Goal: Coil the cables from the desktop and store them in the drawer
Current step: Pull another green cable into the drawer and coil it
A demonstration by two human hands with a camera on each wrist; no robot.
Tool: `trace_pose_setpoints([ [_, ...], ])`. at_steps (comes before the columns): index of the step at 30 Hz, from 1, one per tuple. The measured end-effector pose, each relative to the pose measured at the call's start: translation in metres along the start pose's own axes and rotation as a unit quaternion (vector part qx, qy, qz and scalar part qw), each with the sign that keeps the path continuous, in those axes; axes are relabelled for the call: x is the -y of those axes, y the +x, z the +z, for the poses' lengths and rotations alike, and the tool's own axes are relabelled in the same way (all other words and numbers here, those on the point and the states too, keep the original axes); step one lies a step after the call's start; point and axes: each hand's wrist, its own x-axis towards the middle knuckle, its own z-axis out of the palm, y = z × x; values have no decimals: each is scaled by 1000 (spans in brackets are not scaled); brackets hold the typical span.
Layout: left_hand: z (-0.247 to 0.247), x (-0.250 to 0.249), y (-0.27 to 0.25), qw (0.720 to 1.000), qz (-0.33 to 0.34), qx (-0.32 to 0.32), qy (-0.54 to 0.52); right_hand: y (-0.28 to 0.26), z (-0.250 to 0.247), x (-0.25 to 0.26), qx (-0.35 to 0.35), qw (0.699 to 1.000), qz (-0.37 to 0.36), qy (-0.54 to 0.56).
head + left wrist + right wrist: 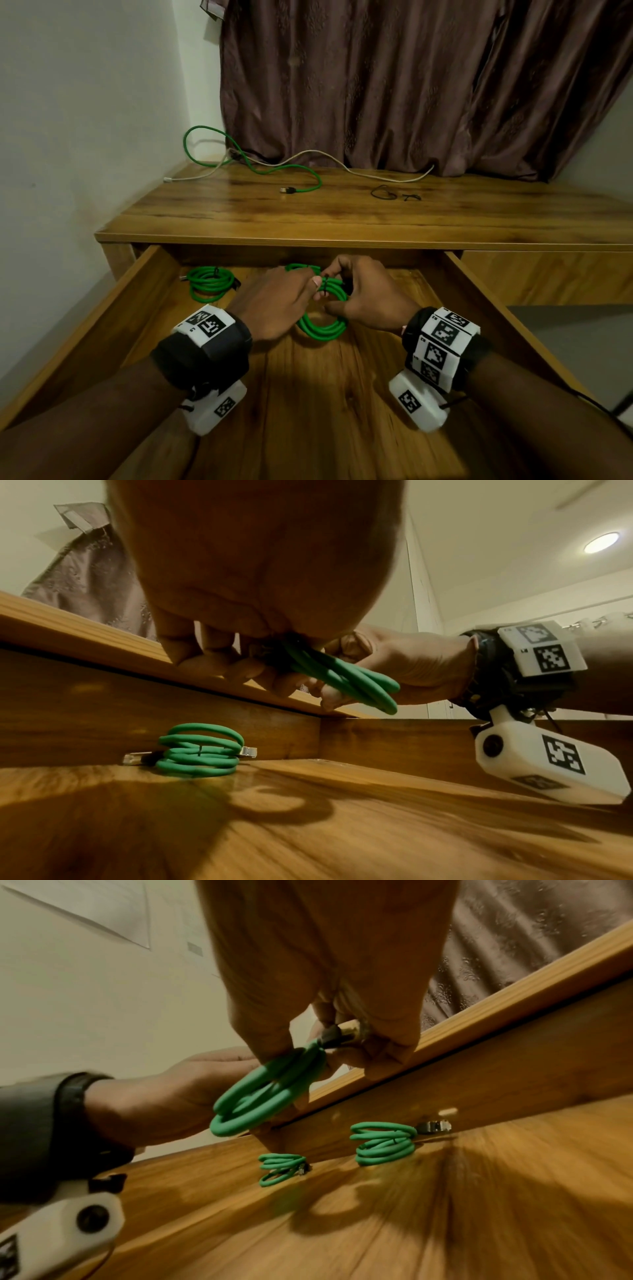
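Note:
Both hands hold a coiled green cable (322,327) above the open drawer (486,294). My left hand (308,286) grips the coil's top from the left, and my right hand (337,287) pinches it from the right at a black tie (324,281). In the right wrist view the coil (263,1099) hangs below my fingers, which hold its plug (344,1034). Two more green coils lie at the drawer's back: one (209,282) on the left, one (302,267) partly hidden behind my hands. A loose green cable (308,173) and a white cable (380,173) lie on the desktop (342,212).
Small black ties (385,192) lie on the desktop's right half. A brown curtain (394,85) hangs behind the desk, and a white wall (85,120) stands on the left. The drawer's wooden floor (325,394) is bare in front of the coils.

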Motion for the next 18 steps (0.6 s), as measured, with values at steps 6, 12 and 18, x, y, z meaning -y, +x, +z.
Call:
trace_pose_setpoints([
  [6, 2, 5, 1, 999, -15, 19, -29, 1, 6, -6, -30, 996, -62, -63],
  [12, 4, 5, 2, 995, -12, 40, -91, 3, -1, -10, -9, 993, -70, -90],
  [18, 0, 2, 0, 995, -11, 4, -98, 8, -14, -15, -24, 998, -6, -65],
])
